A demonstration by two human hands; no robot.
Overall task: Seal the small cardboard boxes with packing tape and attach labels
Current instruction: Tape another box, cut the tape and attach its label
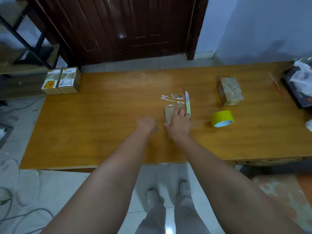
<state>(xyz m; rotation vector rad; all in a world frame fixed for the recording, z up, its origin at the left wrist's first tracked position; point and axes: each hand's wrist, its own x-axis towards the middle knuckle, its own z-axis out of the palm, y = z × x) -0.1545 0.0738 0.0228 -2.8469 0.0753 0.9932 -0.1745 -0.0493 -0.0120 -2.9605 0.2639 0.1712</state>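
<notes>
small box (168, 114) at frame centre, pinned flat under the right hand (179, 125).

right palm spread open over the box, likely to steady it or press tape down; nothing gripped. left hand (147, 124) curled just left of it, contents cannot tell. knife (187, 105) lies touching the right fingers. one yellow tape roll (222, 118) right of centre. four boxes counted: this one, one taped (230, 91) at right, two labelled (61, 81) upper left on the table (101, 132).

Right hand (179, 125) lies flat on a small box (169, 114) on the table (101, 125); left hand (147, 124) curled beside it. Knife (187, 105), tape roll (222, 118) and a taped box (230, 91) lie right; two labelled boxes (61, 81) far left.
</notes>
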